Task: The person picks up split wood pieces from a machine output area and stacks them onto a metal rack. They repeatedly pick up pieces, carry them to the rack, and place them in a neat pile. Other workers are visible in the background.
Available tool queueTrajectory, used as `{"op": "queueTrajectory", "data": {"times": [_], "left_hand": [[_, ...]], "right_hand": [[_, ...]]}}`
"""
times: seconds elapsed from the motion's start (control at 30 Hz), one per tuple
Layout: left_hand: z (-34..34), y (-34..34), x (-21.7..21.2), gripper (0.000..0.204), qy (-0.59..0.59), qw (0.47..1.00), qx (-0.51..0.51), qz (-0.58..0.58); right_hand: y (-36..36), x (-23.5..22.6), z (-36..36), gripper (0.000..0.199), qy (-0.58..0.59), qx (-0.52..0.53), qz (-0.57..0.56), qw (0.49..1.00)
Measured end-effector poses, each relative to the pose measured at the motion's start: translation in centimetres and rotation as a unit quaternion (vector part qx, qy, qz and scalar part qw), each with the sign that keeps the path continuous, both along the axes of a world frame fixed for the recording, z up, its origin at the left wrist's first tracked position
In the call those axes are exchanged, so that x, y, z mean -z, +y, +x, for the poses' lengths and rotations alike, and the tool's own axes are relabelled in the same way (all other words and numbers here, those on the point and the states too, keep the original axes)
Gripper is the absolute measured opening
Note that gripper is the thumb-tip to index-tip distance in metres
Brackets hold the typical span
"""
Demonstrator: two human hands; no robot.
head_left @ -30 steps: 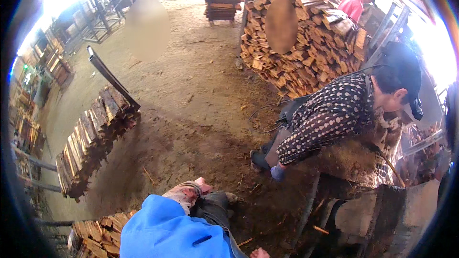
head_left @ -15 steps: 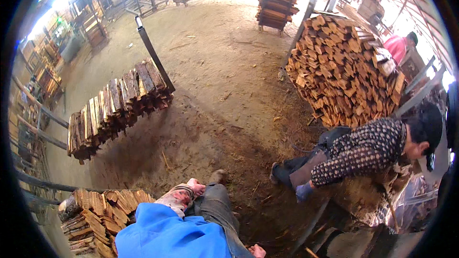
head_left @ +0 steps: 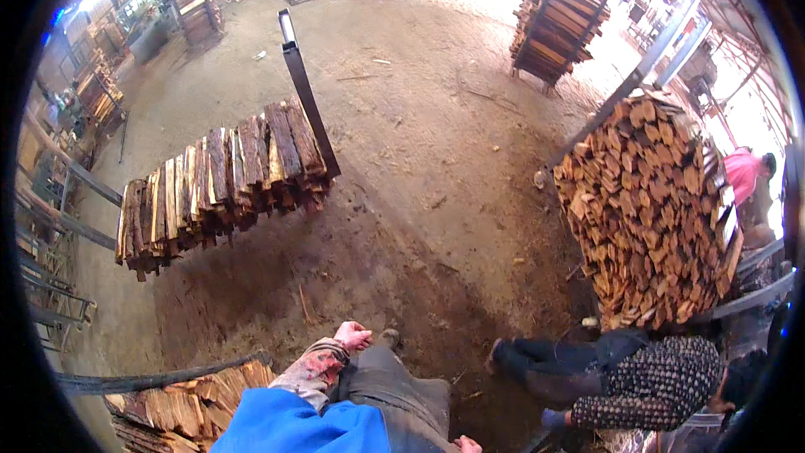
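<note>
My left hand (head_left: 353,335) hangs in front of my body above my legs, its fingers curled in with nothing seen in them. A patterned sleeve covers that forearm below my blue top. My right hand (head_left: 467,445) shows only in part at the lower edge, beside my dark trousers; its fingers are too cut off to read. Closest to my left side lies a stack of split firewood (head_left: 180,398) behind a dark metal bar (head_left: 159,382). Neither hand touches any wood.
A long rack of split wood (head_left: 222,176) with a metal post (head_left: 309,109) stands ahead left. At right rises a large wood stack (head_left: 646,218). A co-worker in a dotted top (head_left: 662,382) bends over near me. Farther off are a loaded wood rack (head_left: 563,21) and a person in pink (head_left: 742,174).
The view has swung leftward, so the stacks and the co-worker sit farther right. The co-worker now appears lower in the picture. My left hand stays in front of my body.
</note>
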State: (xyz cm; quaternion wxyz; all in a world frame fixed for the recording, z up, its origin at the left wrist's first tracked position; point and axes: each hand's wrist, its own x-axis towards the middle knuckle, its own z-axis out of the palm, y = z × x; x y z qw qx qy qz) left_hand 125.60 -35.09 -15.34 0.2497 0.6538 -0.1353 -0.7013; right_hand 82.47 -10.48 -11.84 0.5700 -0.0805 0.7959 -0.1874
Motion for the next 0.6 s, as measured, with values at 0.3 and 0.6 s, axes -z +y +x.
{"op": "queueTrajectory", "data": {"times": [0.3, 0.6], "left_hand": [[2.4, -9.5, -3.2, 0.029, 0.009, 0.989, -0.118, -0.088], [6.6, -18.2, -2.1, 0.027, 0.024, 0.981, -0.192, -0.012]], "right_hand": [[-17.3, 0.4, 1.6, 0.026, 0.044, -0.147, -0.038, 0.987], [-36.0, 2.5, 3.8, 0.028, -0.009, -0.204, 0.018, 0.979]]}}
